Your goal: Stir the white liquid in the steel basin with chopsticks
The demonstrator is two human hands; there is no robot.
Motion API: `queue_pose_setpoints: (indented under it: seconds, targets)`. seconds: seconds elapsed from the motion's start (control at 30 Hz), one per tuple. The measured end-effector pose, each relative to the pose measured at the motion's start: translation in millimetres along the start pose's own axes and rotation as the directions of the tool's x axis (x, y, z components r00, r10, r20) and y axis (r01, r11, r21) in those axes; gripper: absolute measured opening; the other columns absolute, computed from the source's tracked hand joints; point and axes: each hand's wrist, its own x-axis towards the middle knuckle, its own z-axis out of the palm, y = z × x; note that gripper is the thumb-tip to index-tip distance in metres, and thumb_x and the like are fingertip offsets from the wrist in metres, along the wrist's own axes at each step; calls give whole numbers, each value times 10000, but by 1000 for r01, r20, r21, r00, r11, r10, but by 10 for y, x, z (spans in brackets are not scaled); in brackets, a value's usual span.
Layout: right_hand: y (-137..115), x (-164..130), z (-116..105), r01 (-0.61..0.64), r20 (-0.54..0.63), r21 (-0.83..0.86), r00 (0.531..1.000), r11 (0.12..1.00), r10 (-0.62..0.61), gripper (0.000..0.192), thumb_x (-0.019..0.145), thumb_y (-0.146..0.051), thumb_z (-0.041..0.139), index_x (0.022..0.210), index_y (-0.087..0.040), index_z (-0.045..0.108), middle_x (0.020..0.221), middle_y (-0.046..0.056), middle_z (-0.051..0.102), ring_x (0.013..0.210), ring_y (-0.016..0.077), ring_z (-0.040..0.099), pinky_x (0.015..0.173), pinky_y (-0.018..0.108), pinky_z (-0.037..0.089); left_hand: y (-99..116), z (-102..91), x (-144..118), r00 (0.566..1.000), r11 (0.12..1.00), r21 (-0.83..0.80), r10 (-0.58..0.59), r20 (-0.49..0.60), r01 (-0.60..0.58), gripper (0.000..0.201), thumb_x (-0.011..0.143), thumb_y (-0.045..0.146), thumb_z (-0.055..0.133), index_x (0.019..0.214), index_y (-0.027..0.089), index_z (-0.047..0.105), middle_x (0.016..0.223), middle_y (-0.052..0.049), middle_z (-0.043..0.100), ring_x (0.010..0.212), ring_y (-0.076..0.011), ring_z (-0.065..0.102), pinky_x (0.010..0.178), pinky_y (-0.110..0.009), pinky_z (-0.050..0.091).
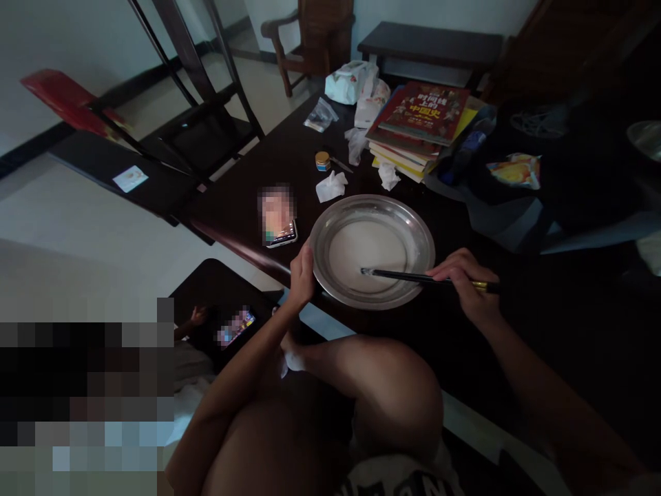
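A round, shallow metal dish (424,238) stands near the table's edge in front of me. Whitish liquid or paste (356,251) covers its bottom. My left hand (302,275) grips the dish's left rim, thumb on the edge. Black chopsticks (403,276) with gold bands lie in the closed fingers of my right hand (467,282), at the dish's right side. Their tips slant down into the white stuff and carry some of it. Whether there is one stick or two is hard to tell, as they overlap.
On the dark table (232,200) are a lit phone (279,220), crumpled tissues (331,186), a small jar (323,161), stacked books (421,117) and plastic bags (351,81). A snack packet (516,171) lies at right. Lower left, another person sits by a phone (236,327) on a stool.
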Motion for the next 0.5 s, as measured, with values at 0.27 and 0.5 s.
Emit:
queue_pose_setpoints:
  seconds: [0.27, 0.5]
  targets:
    - [12, 7, 8, 25, -19, -15, 1000, 1000, -25, 298, 1021, -295, 523, 826, -304, 748, 810, -6, 801, 760, 203, 690, 722, 409, 518, 5, -14, -3, 1000, 1000, -4, -3, 9, 3, 777, 964, 768, 361, 1337, 167, 683, 1426, -116, 667, 1392, -309, 572, 1224, -461, 409]
    - [15, -4, 19, 60, 16, -41, 998, 997, -60, 213, 990, -257, 579, 868, -297, 749, 871, -11, 816, 797, 194, 699, 757, 405, 519, -6, -17, -4, 1000, 1000, -7, 6, 6, -6, 746, 984, 738, 364, 1334, 162, 682, 1407, -121, 677, 1396, -313, 567, 1226, -477, 405]
